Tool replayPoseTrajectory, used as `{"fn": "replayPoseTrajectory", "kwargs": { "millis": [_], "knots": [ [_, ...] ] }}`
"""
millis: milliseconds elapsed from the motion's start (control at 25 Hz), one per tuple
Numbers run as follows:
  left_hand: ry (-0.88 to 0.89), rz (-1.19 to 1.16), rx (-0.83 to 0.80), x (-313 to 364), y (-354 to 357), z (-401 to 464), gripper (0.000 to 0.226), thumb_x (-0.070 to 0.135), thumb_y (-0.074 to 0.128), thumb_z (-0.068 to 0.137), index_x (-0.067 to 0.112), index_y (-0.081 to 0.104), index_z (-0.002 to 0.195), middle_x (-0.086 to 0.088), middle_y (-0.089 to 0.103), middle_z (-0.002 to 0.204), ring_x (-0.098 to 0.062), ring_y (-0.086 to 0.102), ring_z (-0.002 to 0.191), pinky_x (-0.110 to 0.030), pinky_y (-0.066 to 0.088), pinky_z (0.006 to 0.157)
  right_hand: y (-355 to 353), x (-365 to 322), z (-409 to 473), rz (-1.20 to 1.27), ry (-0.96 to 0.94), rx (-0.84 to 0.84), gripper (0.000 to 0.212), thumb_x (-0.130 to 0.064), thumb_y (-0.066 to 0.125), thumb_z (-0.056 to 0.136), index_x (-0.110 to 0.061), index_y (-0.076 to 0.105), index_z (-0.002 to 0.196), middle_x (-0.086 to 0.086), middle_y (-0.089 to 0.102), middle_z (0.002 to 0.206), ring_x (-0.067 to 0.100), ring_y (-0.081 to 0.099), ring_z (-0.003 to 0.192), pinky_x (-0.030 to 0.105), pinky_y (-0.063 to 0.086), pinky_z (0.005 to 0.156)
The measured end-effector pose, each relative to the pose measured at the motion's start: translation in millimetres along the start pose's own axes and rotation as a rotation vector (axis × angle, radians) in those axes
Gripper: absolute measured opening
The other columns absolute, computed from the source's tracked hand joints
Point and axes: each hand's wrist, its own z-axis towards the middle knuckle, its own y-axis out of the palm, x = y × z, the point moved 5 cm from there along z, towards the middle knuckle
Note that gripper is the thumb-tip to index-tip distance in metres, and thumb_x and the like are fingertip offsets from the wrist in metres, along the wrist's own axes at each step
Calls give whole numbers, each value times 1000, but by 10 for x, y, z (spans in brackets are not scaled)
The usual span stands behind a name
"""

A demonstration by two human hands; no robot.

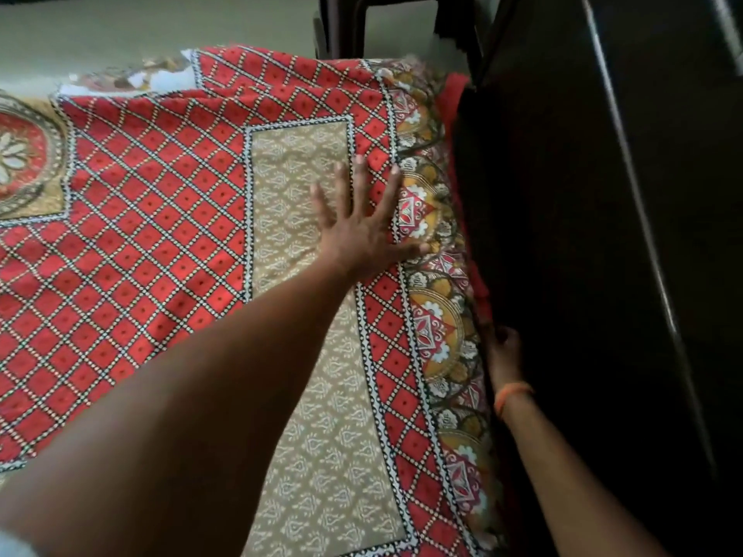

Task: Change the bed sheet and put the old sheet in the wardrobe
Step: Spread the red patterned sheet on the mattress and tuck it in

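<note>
A red patterned bed sheet (pixel 161 219) with beige panels and a yellow floral border lies spread over the bed. My left hand (pixel 362 223) presses flat on it with straight, spread fingers, near the right edge. My right hand (pixel 502 347) is down at the bed's right side in the dark gap, its fingers curled at the sheet's hanging edge; an orange band sits on that wrist. How the fingers hold the cloth is partly hidden in shadow. At the far top a bit of a white and brown cloth (pixel 132 76) shows beyond the red sheet.
A dark wooden panel (pixel 603 235) stands close along the bed's right side, leaving a narrow dark gap. Dark furniture legs (pixel 341 26) rise at the back, by a pale wall (pixel 140 26).
</note>
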Motion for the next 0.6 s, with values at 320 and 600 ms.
{"fn": "replayPoseTrajectory", "kwargs": {
  "millis": [320,600],
  "knots": [
    [-25,-82,154,656,294,-980,73,65,6,98,25,-9,156,-17,-16,162,-32,-17,149,-54,-2,121,-262,51,-68,-662,-103,69,32,-14,42,102,5,68,108,25,66,110,35,64,105,34,45,81],
    [505,13,-7,1492,929,-2687,63,52,33,97,18,38,150,-16,18,162,-38,6,151,-55,8,121,-448,533,-557,-435,-119,27,31,-20,49,94,-2,60,116,17,58,117,31,55,113,36,41,97]
  ]
}}
